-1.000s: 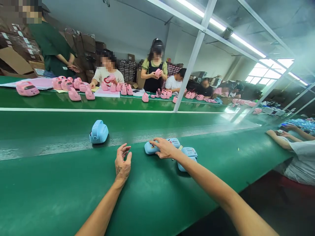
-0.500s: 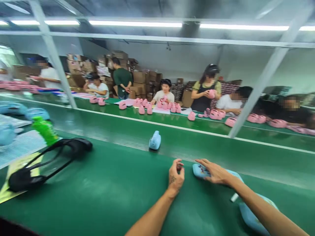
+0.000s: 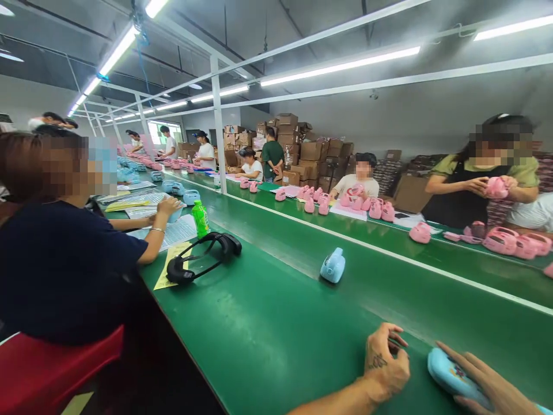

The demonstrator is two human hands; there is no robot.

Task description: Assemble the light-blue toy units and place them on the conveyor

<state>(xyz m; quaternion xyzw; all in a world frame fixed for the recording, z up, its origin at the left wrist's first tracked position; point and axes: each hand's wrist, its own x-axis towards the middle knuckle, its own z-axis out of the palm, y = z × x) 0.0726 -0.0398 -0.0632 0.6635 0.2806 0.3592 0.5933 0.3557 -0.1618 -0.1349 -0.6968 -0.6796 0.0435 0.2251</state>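
Right hand (image 3: 488,385) lay flat, fingers stretched, on blue case (image 3: 447,370) at the near edge of the green belt (image 3: 268,323) | left hand (image 3: 386,362) just beside, loosely curled on belt, nothing seen in it | second blue case (image 3: 333,266) well apart, mid-belt | black headset (image 3: 203,256) and green bottle (image 3: 200,218) near seated co-worker (image 3: 64,259)

Your left hand (image 3: 386,364), bottom edge right of centre: loose fist, knuckles up, wrist bent. Your right hand (image 3: 490,385), lower right corner: flat, fingers stretched left.
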